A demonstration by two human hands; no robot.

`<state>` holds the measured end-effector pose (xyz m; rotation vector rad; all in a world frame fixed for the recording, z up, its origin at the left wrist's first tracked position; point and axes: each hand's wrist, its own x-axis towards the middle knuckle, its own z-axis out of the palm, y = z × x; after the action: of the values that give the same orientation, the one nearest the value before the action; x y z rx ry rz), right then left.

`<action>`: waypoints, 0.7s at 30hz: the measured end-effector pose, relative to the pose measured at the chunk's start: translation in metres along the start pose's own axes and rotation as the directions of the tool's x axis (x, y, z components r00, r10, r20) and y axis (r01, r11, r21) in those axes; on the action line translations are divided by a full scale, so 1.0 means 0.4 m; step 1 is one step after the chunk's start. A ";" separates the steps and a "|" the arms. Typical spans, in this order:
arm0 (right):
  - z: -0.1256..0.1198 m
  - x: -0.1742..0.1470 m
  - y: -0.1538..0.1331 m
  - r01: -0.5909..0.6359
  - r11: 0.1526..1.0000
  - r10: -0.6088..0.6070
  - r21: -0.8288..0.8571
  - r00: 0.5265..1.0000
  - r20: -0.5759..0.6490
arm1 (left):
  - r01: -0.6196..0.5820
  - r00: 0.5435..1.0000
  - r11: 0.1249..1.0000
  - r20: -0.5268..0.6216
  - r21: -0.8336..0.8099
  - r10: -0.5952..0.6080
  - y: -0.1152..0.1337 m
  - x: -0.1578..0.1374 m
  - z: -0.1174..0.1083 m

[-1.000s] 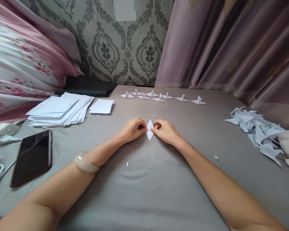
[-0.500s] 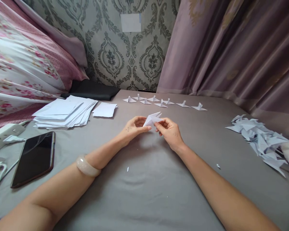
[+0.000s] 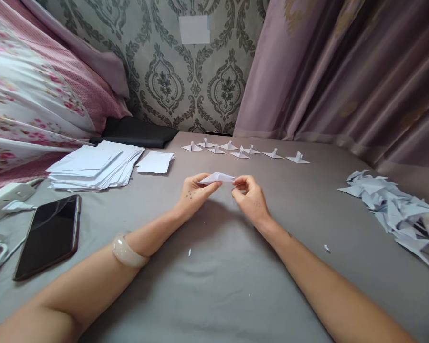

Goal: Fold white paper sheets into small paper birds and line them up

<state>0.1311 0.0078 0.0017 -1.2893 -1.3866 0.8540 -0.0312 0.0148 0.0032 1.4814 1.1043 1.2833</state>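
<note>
A white folded-paper piece [image 3: 217, 177], pointed at both ends and raised in the middle, is pinched in my left hand [image 3: 195, 193], thumb in front and fingers behind. It is held above the grey cloth. At its right tip is my right hand [image 3: 252, 197], fingers curled and the thumb a little apart from them. The right fingertips are at or very near the paper; whether they touch it is hard to see. Beyond my hands, several small folded paper birds [image 3: 240, 153] stand in loose rows on the cloth.
On the left lie a stack of white paper sheets [image 3: 93, 166], a smaller stack [image 3: 155, 162], a phone [image 3: 48, 236] and a power strip [image 3: 7, 202]. A heap of folded paper pieces [image 3: 393, 209] is at the right. Tiny paper scraps [image 3: 189, 252] dot the cloth [image 3: 214, 290].
The folded paper has turned from upright points to lying flatter and lower, and shifted left with my left hand. My right fingers have loosened from their pinch on it.
</note>
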 end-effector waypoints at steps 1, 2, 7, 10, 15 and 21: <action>-0.002 0.001 0.001 0.119 0.989 -0.123 -0.091 0.992 -0.042 | -0.055 0.998 0.995 -0.011 0.087 0.056 -0.005 0.001 -0.002; -0.004 0.000 0.002 0.245 0.953 -0.254 -0.178 0.966 -0.035 | -0.130 0.991 0.973 -0.012 0.189 0.134 -0.011 0.002 -0.004; -0.006 -0.011 0.000 0.601 0.677 -0.580 -0.425 0.791 0.194 | -0.560 0.799 0.513 0.260 0.651 0.542 -0.036 0.004 -0.018; -0.010 -0.015 0.006 0.629 0.585 -0.599 -0.511 0.761 0.251 | -0.636 0.708 0.267 0.411 0.724 0.574 -0.031 0.000 -0.027; -0.026 -0.014 0.007 0.624 0.398 -0.548 -0.672 0.749 0.372 | -0.647 0.717 0.204 0.496 0.734 0.489 -0.009 0.000 -0.037; -0.030 -0.021 0.014 0.633 0.283 -0.380 -0.721 0.764 0.522 | -0.696 0.717 0.236 0.641 0.678 0.275 -0.019 0.004 -0.031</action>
<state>0.1435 -0.0010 -0.0027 -1.2817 -2.4660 -0.3021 -0.0441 0.0190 -0.0026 3.0242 1.0918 0.5780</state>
